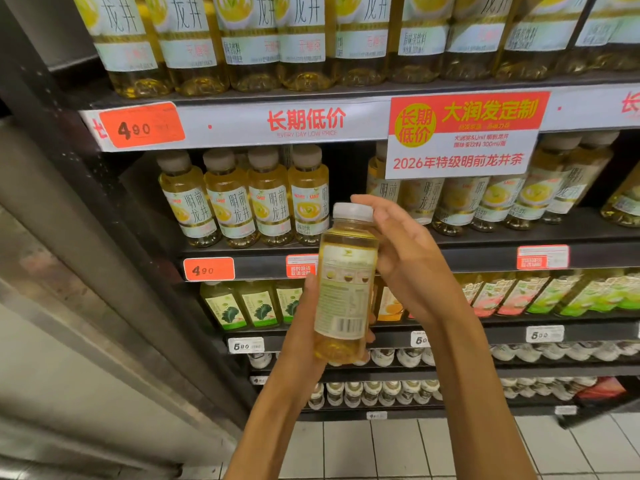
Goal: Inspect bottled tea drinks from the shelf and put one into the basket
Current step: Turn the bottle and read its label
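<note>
A bottle of pale yellow tea [346, 282] with a white cap is held upright in front of the shelves, its back label with a barcode turned toward me. My left hand [304, 327] grips its lower half from the left and behind. My right hand [401, 251] touches the cap and shoulder from the right, fingers curved round the top. Matching tea bottles [242, 202] stand in a row on the middle shelf behind. No basket is in view.
More tea bottles [304, 39] fill the top shelf. A red and white promotion sign [464, 133] hangs from its edge. Green-labelled drinks [259, 306] and small white-capped bottles [374, 393] sit on lower shelves. A dark upright post [104, 202] bounds the shelving on the left. Tiled floor [381, 445] below.
</note>
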